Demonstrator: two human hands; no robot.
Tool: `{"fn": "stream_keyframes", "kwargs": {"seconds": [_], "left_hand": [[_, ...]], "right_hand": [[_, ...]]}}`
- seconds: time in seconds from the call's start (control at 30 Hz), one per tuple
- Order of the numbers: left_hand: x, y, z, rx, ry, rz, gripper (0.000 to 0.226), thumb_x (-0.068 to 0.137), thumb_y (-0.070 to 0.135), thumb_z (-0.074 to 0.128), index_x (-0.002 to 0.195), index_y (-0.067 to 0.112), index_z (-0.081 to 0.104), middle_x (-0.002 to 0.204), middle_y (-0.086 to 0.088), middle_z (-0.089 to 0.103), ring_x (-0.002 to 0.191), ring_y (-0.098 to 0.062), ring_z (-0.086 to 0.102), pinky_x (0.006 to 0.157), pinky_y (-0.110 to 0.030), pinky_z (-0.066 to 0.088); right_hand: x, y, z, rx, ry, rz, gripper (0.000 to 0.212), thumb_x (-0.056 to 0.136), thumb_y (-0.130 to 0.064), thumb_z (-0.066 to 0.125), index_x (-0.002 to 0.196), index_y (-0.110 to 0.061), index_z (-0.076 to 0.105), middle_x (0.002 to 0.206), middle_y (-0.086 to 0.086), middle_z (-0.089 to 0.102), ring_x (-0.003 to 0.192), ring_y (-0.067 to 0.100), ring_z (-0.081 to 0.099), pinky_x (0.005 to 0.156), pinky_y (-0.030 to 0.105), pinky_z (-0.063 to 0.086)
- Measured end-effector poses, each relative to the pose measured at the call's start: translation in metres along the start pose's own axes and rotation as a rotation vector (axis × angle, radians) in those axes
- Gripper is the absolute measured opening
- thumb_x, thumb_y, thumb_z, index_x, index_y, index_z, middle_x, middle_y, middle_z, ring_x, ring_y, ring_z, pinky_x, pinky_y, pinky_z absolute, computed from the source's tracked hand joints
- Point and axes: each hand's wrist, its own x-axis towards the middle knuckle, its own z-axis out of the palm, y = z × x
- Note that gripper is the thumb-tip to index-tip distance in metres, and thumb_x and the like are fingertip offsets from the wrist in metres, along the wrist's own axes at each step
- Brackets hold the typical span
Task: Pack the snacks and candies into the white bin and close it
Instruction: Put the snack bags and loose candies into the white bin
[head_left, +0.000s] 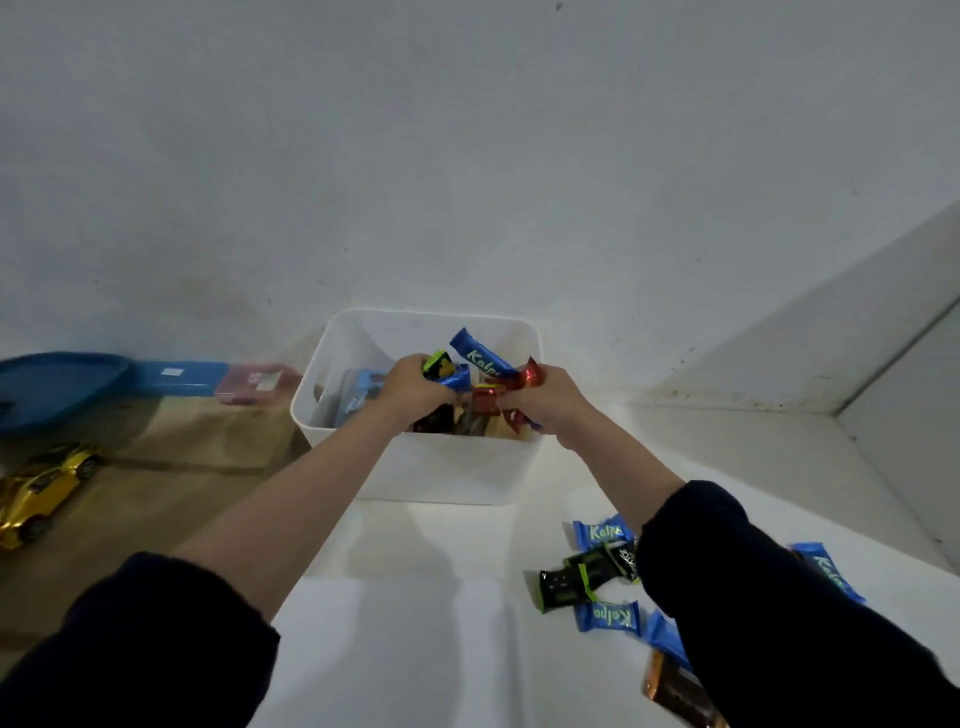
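The white bin (452, 467) stands open on the white surface against the wall, with wrapped snacks inside. Both hands are over its opening. My left hand (410, 387) grips a bunch of candies, among them a black-and-green wrapper (438, 362) and a blue one. My right hand (545, 397) grips more snacks, including a long blue Kalpa bar (480, 356) and red wrappers (530, 374). Loose candies lie on the surface at the lower right: blue Kalpa packs (605, 616), black-and-green packs (563, 584) and a brown wrapper (675, 693). No lid for the bin is visible.
At the left lie a blue lid-like tray (57, 387), a blue box (179, 376) and a pink box (257, 383). A gold toy car (44, 488) sits on the wooden surface. A wall rises behind the bin, and a ledge runs along the right.
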Motion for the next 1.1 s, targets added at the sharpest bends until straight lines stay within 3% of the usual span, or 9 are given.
{"fn": "stream_keyframes", "kwargs": {"seconds": [0.1, 0.23, 0.33, 0.47, 0.63, 0.8, 0.93, 1.0, 1.1], "left_hand": [[0.001, -0.001, 0.002, 0.166, -0.195, -0.026, 0.03, 0.066, 0.005, 0.074, 0.093, 0.009, 0.061, 0.084, -0.008, 0.062, 0.082, -0.025, 0.059, 0.068, -0.026, 0.047], [-0.006, -0.007, 0.001, 0.183, -0.286, 0.004, 0.038, 0.064, 0.011, 0.069, 0.1, 0.016, 0.059, 0.093, -0.004, 0.06, 0.093, -0.025, 0.06, 0.079, -0.033, 0.05], [-0.013, -0.011, 0.003, 0.135, -0.206, 0.035, 0.031, 0.07, 0.013, 0.063, 0.101, 0.014, 0.06, 0.099, -0.009, 0.064, 0.102, -0.031, 0.062, 0.09, -0.039, 0.05], [-0.038, -0.017, 0.016, 0.234, 0.006, 0.182, 0.027, 0.078, 0.018, 0.061, 0.104, 0.011, 0.061, 0.1, -0.007, 0.066, 0.097, -0.026, 0.062, 0.086, -0.036, 0.052], [-0.112, -0.027, 0.064, 0.242, 0.171, 0.475, 0.026, 0.082, 0.019, 0.063, 0.106, 0.011, 0.061, 0.109, -0.006, 0.059, 0.103, -0.019, 0.053, 0.088, -0.026, 0.041], [-0.177, -0.058, 0.124, 0.265, -0.057, 0.372, 0.043, 0.078, 0.036, 0.058, 0.116, 0.016, 0.056, 0.118, -0.002, 0.054, 0.112, -0.022, 0.05, 0.091, -0.032, 0.044], [-0.219, -0.084, 0.168, 0.401, -0.257, 0.389, 0.087, 0.062, 0.069, 0.05, 0.133, 0.018, 0.045, 0.132, -0.004, 0.044, 0.123, -0.021, 0.043, 0.102, -0.031, 0.033], [-0.239, -0.096, 0.188, 0.565, -0.411, 0.377, 0.11, 0.057, 0.08, 0.053, 0.145, 0.02, 0.025, 0.151, -0.008, 0.022, 0.141, -0.026, 0.02, 0.116, -0.045, 0.016], [-0.269, -0.11, 0.217, 0.778, -0.629, 0.357, 0.136, 0.052, 0.082, 0.062, 0.15, 0.022, -0.009, 0.157, -0.006, -0.021, 0.145, -0.028, -0.018, 0.113, -0.058, -0.009]], "right_hand": [[0.003, -0.001, -0.001, -0.121, -0.046, 0.001, 0.037, 0.074, -0.01, 0.076, 0.109, -0.007, 0.063, 0.095, 0.007, 0.064, 0.089, 0.023, 0.062, 0.076, 0.032, 0.053], [0.003, 0.004, -0.001, -0.139, -0.06, -0.014, 0.05, 0.07, -0.014, 0.082, 0.114, -0.005, 0.061, 0.098, 0.008, 0.062, 0.094, 0.025, 0.061, 0.077, 0.034, 0.052], [0.0, 0.007, 0.0, -0.117, 0.001, -0.039, 0.059, 0.069, -0.021, 0.084, 0.121, -0.009, 0.059, 0.114, 0.011, 0.059, 0.107, 0.028, 0.059, 0.078, 0.031, 0.048], [-0.02, 0.018, -0.007, -0.054, 0.113, -0.118, 0.048, 0.078, -0.024, 0.077, 0.12, -0.011, 0.057, 0.112, 0.009, 0.056, 0.1, 0.02, 0.057, 0.066, 0.021, 0.046], [-0.068, 0.073, -0.018, -0.045, 0.261, -0.178, 0.037, 0.083, -0.026, 0.071, 0.115, -0.013, 0.059, 0.111, -0.002, 0.059, 0.107, 0.016, 0.057, 0.087, 0.024, 0.044], [-0.131, 0.171, -0.032, -0.183, 0.271, -0.075, 0.039, 0.084, -0.023, 0.069, 0.12, -0.01, 0.058, 0.119, 0.004, 0.06, 0.112, 0.019, 0.054, 0.092, 0.028, 0.042], [-0.175, 0.249, -0.054, -0.26, 0.293, 0.055, 0.045, 0.079, -0.034, 0.067, 0.119, -0.014, 0.057, 0.11, 0.005, 0.057, 0.107, 0.025, 0.056, 0.089, 0.036, 0.047], [-0.193, 0.28, -0.068, -0.351, 0.344, 0.1, 0.048, 0.077, -0.036, 0.069, 0.119, -0.014, 0.057, 0.115, 0.011, 0.058, 0.113, 0.031, 0.052, 0.091, 0.038, 0.042], [-0.212, 0.312, -0.084, -0.569, 0.45, 0.193, 0.073, 0.075, -0.05, 0.071, 0.135, -0.016, 0.046, 0.144, 0.018, 0.039, 0.134, 0.037, 0.033, 0.106, 0.05, 0.03]]}}
